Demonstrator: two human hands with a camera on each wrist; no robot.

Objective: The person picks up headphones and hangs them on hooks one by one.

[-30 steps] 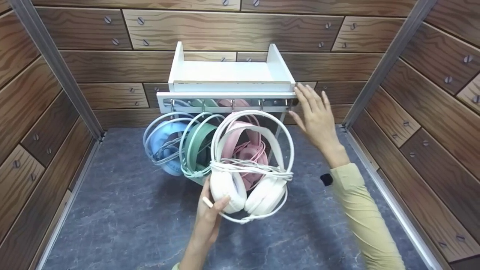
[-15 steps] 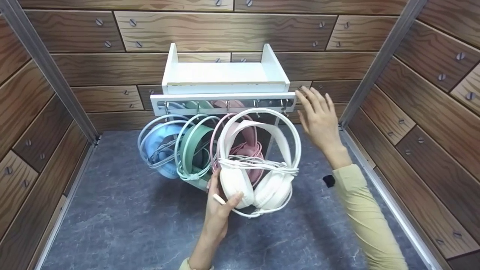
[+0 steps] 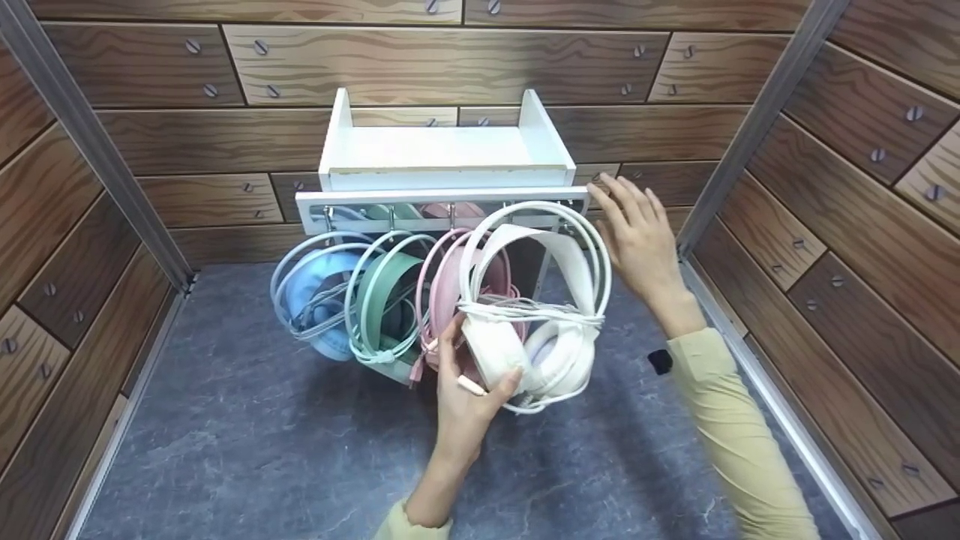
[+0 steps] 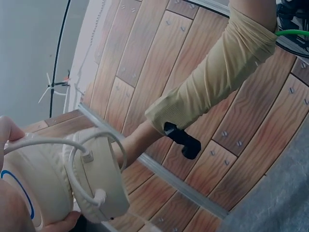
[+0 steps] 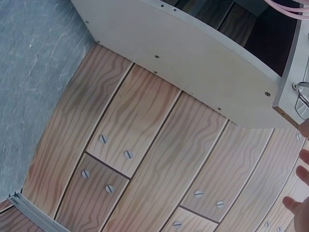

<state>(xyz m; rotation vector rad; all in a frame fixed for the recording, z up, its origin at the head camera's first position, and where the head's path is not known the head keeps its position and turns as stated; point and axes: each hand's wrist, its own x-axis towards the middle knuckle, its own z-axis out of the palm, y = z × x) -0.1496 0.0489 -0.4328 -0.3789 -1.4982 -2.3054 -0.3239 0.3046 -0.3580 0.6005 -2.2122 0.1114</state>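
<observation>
My left hand (image 3: 469,420) grips a white pair of headphones (image 3: 495,352) by one ear cup, its cable bundled across the middle. In the left wrist view the white headphones (image 4: 106,179) show both cups close up. Their headband is raised in front of the right end of a white hook rack (image 3: 442,196), overlapping the hooks there. My right hand (image 3: 641,247) has its fingers extended at the rack's right end; in the right wrist view its fingers (image 5: 301,174) lie beside the rail's corner. Pink headphones (image 3: 448,281) hang just left of the white pair, partly covered by it.
Green headphones (image 3: 375,300) and blue headphones (image 3: 321,281) hang further left on the rack. A white shelf (image 3: 442,146) tops it. Wood-patterned walls (image 3: 450,64) enclose the dark blue marbled floor (image 3: 262,450). The rack's side panel (image 5: 183,63) shows in the right wrist view.
My left hand has carried the white headphones right and upward, toward the rack's right end, turning them slightly. My right hand stays by the rail's end. More of the pink headphones is uncovered.
</observation>
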